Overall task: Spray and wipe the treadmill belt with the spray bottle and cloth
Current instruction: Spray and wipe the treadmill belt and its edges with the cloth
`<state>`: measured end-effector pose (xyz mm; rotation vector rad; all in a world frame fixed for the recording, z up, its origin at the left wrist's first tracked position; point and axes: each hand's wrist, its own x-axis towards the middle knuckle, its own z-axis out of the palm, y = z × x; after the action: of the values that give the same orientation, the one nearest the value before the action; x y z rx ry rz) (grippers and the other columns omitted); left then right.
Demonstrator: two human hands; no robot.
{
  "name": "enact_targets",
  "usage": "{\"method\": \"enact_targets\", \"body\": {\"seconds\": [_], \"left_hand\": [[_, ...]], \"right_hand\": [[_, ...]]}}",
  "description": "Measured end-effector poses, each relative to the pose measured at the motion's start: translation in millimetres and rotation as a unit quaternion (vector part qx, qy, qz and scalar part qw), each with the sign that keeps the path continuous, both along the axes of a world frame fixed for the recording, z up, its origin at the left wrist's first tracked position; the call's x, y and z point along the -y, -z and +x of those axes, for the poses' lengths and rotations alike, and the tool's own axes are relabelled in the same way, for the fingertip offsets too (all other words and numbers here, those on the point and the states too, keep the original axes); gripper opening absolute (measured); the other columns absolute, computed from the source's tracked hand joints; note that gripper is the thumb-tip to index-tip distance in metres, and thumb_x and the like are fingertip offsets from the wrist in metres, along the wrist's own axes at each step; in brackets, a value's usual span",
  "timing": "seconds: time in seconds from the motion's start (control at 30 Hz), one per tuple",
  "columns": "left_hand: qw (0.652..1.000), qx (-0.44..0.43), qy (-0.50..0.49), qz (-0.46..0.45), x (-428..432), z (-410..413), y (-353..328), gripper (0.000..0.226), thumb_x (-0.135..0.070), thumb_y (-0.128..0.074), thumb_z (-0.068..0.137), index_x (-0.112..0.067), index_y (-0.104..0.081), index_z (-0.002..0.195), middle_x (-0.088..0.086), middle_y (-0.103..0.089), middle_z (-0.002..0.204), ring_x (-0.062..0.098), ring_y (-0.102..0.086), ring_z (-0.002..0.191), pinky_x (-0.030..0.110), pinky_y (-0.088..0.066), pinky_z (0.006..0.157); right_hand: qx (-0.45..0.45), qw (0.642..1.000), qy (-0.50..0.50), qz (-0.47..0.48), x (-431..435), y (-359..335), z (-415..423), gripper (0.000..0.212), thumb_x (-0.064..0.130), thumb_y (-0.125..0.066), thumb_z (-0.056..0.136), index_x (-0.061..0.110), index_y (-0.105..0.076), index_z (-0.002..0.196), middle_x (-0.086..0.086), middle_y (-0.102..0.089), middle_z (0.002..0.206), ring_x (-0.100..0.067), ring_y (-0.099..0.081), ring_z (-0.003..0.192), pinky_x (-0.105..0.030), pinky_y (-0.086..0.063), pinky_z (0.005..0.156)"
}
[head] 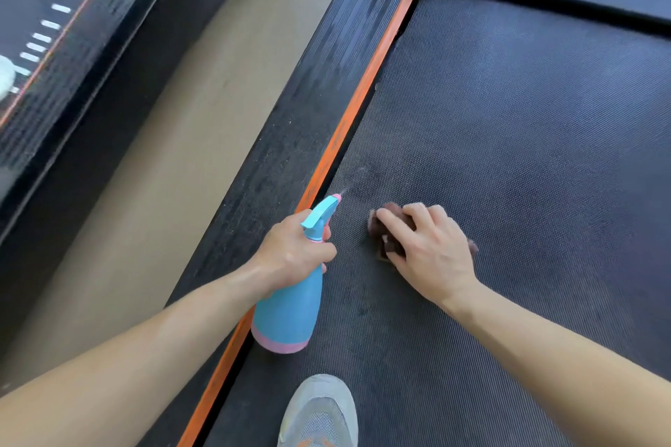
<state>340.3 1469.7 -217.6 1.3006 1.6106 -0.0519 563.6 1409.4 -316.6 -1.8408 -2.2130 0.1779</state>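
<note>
holding one spray bottle [290, 308], one cloth [393, 247]

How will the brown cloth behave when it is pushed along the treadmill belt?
Probably floppy and light: the cloth lies crumpled under the right hand. It likely drags rather than glides, since the treadmill belt looks finely textured.

The right hand [428, 250] is covering most of the cloth [390, 229], leaving only brown folds peeking out. The left hand [290, 250] is hiding the neck of the spray bottle [290, 308]. At six o'clock a grey shoe [319, 414] is running off the bottom edge. At nine o'clock a second treadmill [54, 65] is showing blurred white marks, unreadable.
</note>
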Motion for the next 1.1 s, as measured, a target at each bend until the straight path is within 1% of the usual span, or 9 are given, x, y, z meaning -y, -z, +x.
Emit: {"method": "enact_targets", "body": {"seconds": [0.07,0.2,0.37,0.47,0.6,0.67,0.83,0.97,1.1], "left_hand": [[0.999,0.026,-0.027,-0.010,-3,-1,-1,0.026,-0.020,-0.069,0.072,-0.021,-0.068,0.098,-0.002,-0.071,0.088,0.018,-0.078,0.074,0.048,-0.064,0.090],[0.993,0.101,-0.060,-0.009,-9,3,-1,0.055,-0.019,-0.062,0.067,-0.047,-0.070,0.114,-0.004,-0.069,0.101,0.015,-0.068,0.073,0.045,-0.066,0.084],[0.988,0.139,-0.063,0.003,-20,7,2,0.069,-0.001,-0.063,0.087,-0.062,-0.060,0.119,-0.004,-0.067,0.107,0.017,-0.067,0.075,0.019,-0.057,0.067],[0.984,0.151,-0.090,0.011,-30,7,3,0.068,-0.003,-0.064,0.082,-0.055,-0.063,0.126,-0.004,-0.067,0.106,0.020,-0.067,0.077,0.020,-0.058,0.066],[0.982,0.154,-0.111,0.016,-42,7,3,0.054,-0.008,-0.065,0.074,-0.042,-0.069,0.115,0.001,-0.070,0.106,0.023,-0.066,0.075,0.016,-0.055,0.061],[0.983,0.142,-0.115,0.014,-45,7,4,0.039,-0.001,-0.065,0.081,-0.027,-0.071,0.109,0.007,-0.072,0.111,0.026,-0.068,0.076,0.015,-0.053,0.058],[0.979,0.156,-0.132,0.010,-47,9,9,0.056,-0.003,-0.065,0.078,-0.028,-0.070,0.127,-0.007,-0.067,0.098,0.015,-0.064,0.079,0.029,-0.065,0.068],[0.980,0.158,-0.123,0.006,-47,5,9,0.053,-0.008,-0.064,0.075,-0.033,-0.072,0.121,-0.008,-0.068,0.099,0.017,-0.066,0.077,0.028,-0.064,0.070],[0.984,0.136,-0.119,0.009,-52,0,9,0.046,-0.018,-0.062,0.064,-0.023,-0.072,0.108,0.001,-0.072,0.109,0.018,-0.068,0.068,0.042,-0.067,0.079]], "right_hand": [[-0.012,0.999,0.046,0.009,-15,-3,5,0.046,0.035,-0.071,0.084,0.026,-0.062,0.128,-0.010,-0.054,0.109,-0.033,-0.049,0.088,-0.044,-0.050,0.069],[-0.041,0.986,0.160,0.036,-79,-9,18,0.039,0.037,-0.061,0.089,0.026,-0.059,0.127,-0.014,-0.054,0.113,-0.037,-0.051,0.095,-0.047,-0.050,0.073],[-0.047,0.978,0.201,-0.033,-166,-12,17,0.035,0.039,-0.055,0.097,0.025,-0.056,0.129,-0.014,-0.049,0.126,-0.039,-0.046,0.113,-0.051,-0.049,0.087],[-0.026,0.988,0.153,-0.006,-147,-9,0,0.036,0.037,-0.055,0.091,0.023,-0.059,0.124,-0.015,-0.052,0.117,-0.039,-0.048,0.101,-0.050,-0.051,0.078],[0.013,0.995,-0.096,0.014,-56,2,-23,0.054,0.038,-0.070,0.080,0.019,-0.059,0.130,-0.013,-0.055,0.112,-0.034,-0.048,0.089,-0.047,-0.049,0.070],[0.037,0.990,-0.137,0.011,-51,6,-18,0.062,0.038,-0.077,0.074,0.018,-0.059,0.130,-0.012,-0.056,0.111,-0.035,-0.051,0.088,-0.046,-0.048,0.067],[0.051,0.997,0.014,0.053,-140,6,-13,0.035,0.030,-0.068,0.083,0.019,-0.063,0.116,-0.014,-0.057,0.105,-0.037,-0.052,0.090,-0.045,-0.048,0.066],[0.024,0.986,0.164,0.013,-189,-1,-17,0.030,0.031,-0.063,0.090,0.018,-0.062,0.117,-0.016,-0.056,0.112,-0.041,-0.052,0.097,-0.050,-0.051,0.072],[-0.008,0.996,0.084,0.014,-142,1,-35,0.039,0.029,-0.066,0.082,0.017,-0.063,0.119,-0.015,-0.056,0.108,-0.038,-0.051,0.091,-0.047,-0.051,0.067]]}}
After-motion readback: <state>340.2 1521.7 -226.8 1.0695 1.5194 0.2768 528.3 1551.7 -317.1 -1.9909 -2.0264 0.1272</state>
